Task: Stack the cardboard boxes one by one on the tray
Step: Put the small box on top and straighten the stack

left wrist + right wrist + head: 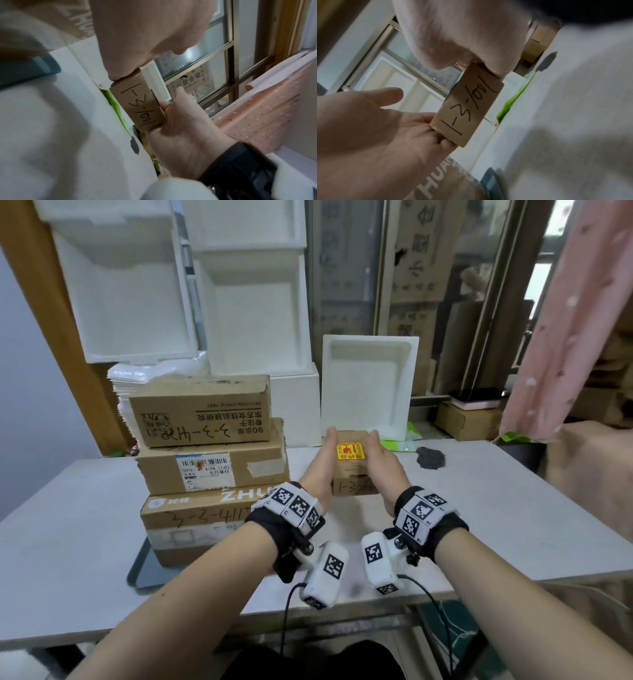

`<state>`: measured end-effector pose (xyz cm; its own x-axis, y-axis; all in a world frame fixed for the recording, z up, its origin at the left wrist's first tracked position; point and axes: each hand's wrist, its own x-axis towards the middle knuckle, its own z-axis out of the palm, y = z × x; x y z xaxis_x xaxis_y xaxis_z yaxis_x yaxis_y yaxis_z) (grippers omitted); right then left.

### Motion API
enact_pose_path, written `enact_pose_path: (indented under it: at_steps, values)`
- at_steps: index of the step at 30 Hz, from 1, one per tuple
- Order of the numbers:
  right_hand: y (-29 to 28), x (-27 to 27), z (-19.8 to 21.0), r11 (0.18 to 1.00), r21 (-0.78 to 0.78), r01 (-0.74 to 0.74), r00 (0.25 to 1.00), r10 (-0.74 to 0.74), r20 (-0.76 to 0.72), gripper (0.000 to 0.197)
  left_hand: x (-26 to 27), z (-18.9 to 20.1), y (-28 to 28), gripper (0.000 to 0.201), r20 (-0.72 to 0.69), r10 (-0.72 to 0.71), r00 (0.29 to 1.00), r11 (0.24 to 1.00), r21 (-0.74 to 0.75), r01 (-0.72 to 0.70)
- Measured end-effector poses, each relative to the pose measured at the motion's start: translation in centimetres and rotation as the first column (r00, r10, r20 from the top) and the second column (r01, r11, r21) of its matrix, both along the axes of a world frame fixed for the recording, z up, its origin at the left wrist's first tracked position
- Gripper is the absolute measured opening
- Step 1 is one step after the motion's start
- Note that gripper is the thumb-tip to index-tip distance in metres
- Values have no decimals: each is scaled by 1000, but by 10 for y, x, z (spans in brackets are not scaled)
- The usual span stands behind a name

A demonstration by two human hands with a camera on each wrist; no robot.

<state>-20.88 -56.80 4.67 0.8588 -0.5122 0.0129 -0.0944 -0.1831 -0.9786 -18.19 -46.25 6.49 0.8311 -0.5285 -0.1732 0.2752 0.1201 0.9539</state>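
A small cardboard box (351,455) with a yellow and red sticker on top and handwriting on its near side (139,105) (467,108) is clamped between my two hands over the middle of the table. My left hand (322,463) (376,128) presses its left side and my right hand (382,463) (185,128) its right side, palms flat, thumbs along the top edges. The fingers are hidden behind the box. At the left, three larger boxes stand stacked on a grey tray (137,570): top (202,409), middle (212,467), bottom (191,515).
White foam containers (366,385) lean against the window behind the table. A dark patch (430,457) and a green bag (400,441) lie at the back right. A pink curtain (565,337) hangs at the right. The table's front edge (342,611) is near my forearms.
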Motion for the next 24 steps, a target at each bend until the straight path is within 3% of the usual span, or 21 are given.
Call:
enact_pose_path:
  at_steps: [6,13,24]
  values:
    - [17,-19,70,999,-50,6,995,-1,101,62,-15,64,19,57,179,-5,984,1000,-15,8]
    - [53,-22,137,994,-109,-22,978,44,206,70,-25,139,57,63,310,40,950,999,-4,-40]
    - [141,29,172,977,-160,-143,965,173,195,84,8,175,153,64,323,118,939,990,40,-138]
